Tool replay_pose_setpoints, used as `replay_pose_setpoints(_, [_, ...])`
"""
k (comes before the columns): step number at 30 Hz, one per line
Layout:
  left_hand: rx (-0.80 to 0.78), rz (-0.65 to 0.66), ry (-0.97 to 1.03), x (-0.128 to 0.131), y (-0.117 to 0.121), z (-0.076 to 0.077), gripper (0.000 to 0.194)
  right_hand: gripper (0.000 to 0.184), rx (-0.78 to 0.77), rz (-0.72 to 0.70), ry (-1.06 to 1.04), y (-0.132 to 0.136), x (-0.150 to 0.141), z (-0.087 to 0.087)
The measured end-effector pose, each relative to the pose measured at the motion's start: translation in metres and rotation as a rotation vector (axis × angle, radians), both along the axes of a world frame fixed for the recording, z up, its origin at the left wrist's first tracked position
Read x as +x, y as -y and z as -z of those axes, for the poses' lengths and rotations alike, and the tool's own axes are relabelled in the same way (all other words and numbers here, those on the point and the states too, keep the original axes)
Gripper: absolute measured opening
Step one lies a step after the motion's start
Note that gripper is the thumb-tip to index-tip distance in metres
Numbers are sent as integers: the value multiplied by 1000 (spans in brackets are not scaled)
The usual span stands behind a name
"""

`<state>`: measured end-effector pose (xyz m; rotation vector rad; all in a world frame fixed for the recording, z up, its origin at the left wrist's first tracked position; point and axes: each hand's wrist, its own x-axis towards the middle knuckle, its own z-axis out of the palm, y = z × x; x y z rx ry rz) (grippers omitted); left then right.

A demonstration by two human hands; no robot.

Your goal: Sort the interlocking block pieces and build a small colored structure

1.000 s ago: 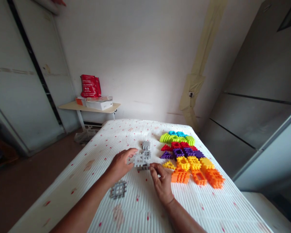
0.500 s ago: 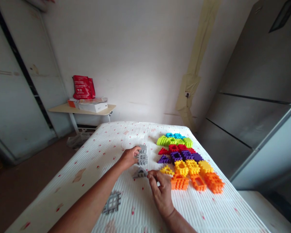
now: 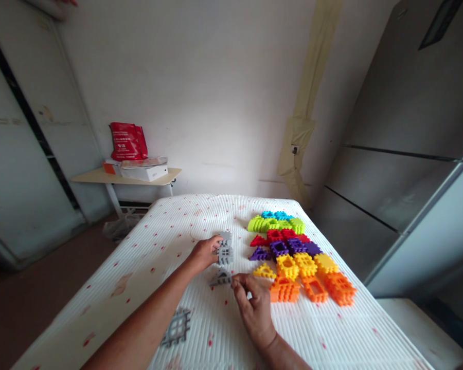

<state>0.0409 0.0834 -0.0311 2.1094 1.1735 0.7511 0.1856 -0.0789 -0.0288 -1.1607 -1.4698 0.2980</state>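
My left hand (image 3: pixel 203 254) is closed at the left side of a short row of grey building blocks, its fingertips against a grey block with a window grid (image 3: pixel 226 255). Just beyond it, a plain grey block (image 3: pixel 225 236) is partly behind my fingers. Nearer to me lies a grey triangular block (image 3: pixel 220 278). My right hand (image 3: pixel 253 307) has its thumb and index finger pinched at that triangle's right corner, the other fingers curled. By my left forearm, a grey grid-shaped block (image 3: pixel 176 328) lies flat, partly hidden by the arm.
To the right stand rows of toy blocks by colour: orange (image 3: pixel 284 289), yellow (image 3: pixel 287 266), purple (image 3: pixel 279 248), red (image 3: pixel 274 235), lime green (image 3: pixel 270 224) and blue (image 3: pixel 281 215). Behind left, a small table (image 3: pixel 88 177) holds boxes and a red bag (image 3: pixel 128 141). A fridge (image 3: pixel 393 154) stands right.
The whole view has shifted slightly. Both hands keep nearly the same places at the grey blocks, with no clear movement of any block.
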Motion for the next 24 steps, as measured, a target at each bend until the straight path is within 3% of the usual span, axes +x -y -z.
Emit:
replay_pose_setpoints(10, [44, -7, -66, 0, -5, 9, 56, 20, 19, -12, 4, 0, 0, -1])
replay_pose_setpoints(17, [63, -20, -128, -3, 0, -1, 56, 20, 35, 7, 25, 1, 0, -4])
replay_pose_setpoints(21, [58, -34, -171, -21, 16, -11, 59, 20, 42, 10, 44, 2, 2, -5])
replay_pose_setpoints(24, [21, 1, -213, -49, 42, -21, 48, 20, 27, -1, 42, 3, 3, -4])
